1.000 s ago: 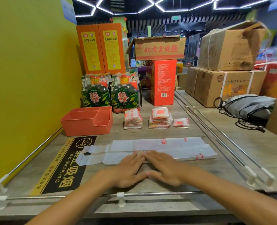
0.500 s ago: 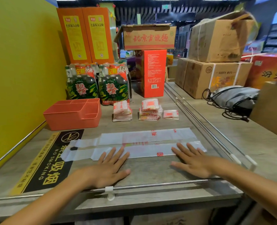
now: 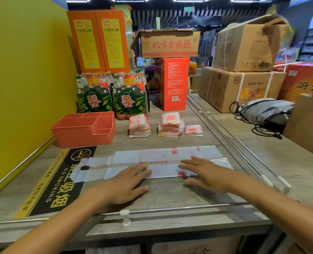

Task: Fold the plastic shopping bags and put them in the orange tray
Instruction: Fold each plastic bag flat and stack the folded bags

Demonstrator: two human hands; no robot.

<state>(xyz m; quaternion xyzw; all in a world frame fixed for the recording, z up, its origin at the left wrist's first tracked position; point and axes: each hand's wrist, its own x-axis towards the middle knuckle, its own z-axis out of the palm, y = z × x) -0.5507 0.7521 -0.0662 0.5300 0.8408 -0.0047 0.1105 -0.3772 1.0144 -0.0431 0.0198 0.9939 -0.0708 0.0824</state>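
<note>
A shop counter (image 3: pixel 170 195) carried the orange tray (image 3: pixel 84 132) near its far left edge. The plastic bag (image 3: pixel 163 163) lay lengthwise near the front edge, under flat left hand (image 3: pixel 123 184) and right hand (image 3: pixel 206 174), fingers spread. Being slick, it might spring open or slide.

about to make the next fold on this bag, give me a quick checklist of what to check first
1. Plastic bag lies flat in a long strip on the counter: ok.
2. Left hand flat, fingers on the bag's near edge: ok.
3. Right hand flat on the bag: ok.
4. Handle end at the left lies over the no-smoking sign, unpinned: not ok.
5. Orange tray has open compartments: ok.
6. Creases fully smoothed: cannot tell.
</note>
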